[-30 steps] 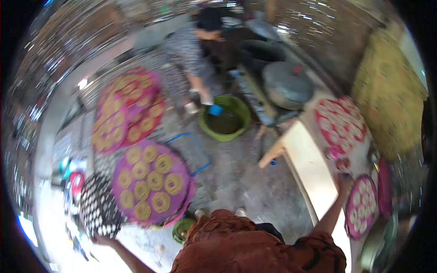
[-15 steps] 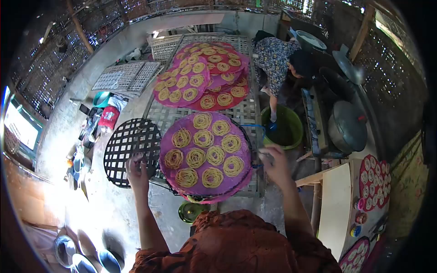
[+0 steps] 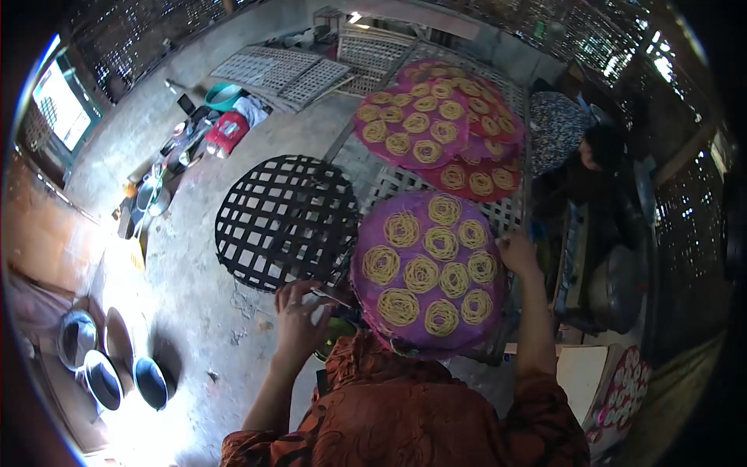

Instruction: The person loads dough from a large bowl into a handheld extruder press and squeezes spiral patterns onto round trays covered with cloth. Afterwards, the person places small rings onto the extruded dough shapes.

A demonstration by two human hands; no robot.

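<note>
Coiled yellow noodle nests lie on a round purple tray (image 3: pixel 425 247) just in front of me. At its right edge is my right hand (image 3: pixel 517 253), fingers curled at the rim; whether they grip it is hidden. My left hand (image 3: pixel 302 313) is at the near edge of the black woven round rack (image 3: pixel 286 222), left of the purple tray, its fingers bent and apart. A thin dark strip lies by its fingertips. Beyond the purple tray, more pink and red round sheets (image 3: pixel 412 128) with noodle nests overlap on a lattice bamboo table (image 3: pixel 381 175).
A person (image 3: pixel 595 152) bends at the right back near a large pot (image 3: pixel 618 288). Several buckets (image 3: pixel 103 379) stand at the lower left. A red bundle (image 3: pixel 227 132) and teal basin (image 3: pixel 223 96) lie at the left back. A pale bench (image 3: pixel 580 381) is at the lower right.
The view has swung left, so the trays sit further right. My left hand has come to the black rack's near edge; my right hand is at the purple tray's right edge.
</note>
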